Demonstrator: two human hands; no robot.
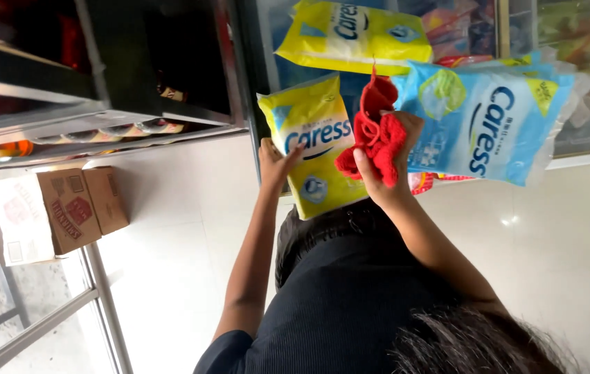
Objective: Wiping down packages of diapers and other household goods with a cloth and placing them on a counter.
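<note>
- Looking down over dark hair and a black ribbed top, we see our left hand (275, 161) with fingers spread flat against the left edge of a yellow soft pack (314, 149); it presses the pack and closes on nothing.
- Our right hand (390, 158) is closed tight round a bunched red knitted cloth (376, 136), thumb over its lower fold.
- That red cloth sits between the yellow pack and a light blue soft pack (489, 125), touching both; we cannot tell whether the right hand's fingers also pinch the blue pack's edge.
- A second yellow pack (354, 33) lies above, against a glass-fronted cabinet (586, 104) whose white lower rim runs just beside the blue pack.
- Each pack carries a white band with blue lettering and a round badge.
- White tiled floor (191, 228) opens wide to the left of our arm and below the blue pack at right.
- Far left, brown cardboard cartons (77, 208) with red labels stand by a metal frame (101, 291), under dark shelving (101, 104), well apart from our hands.
</note>
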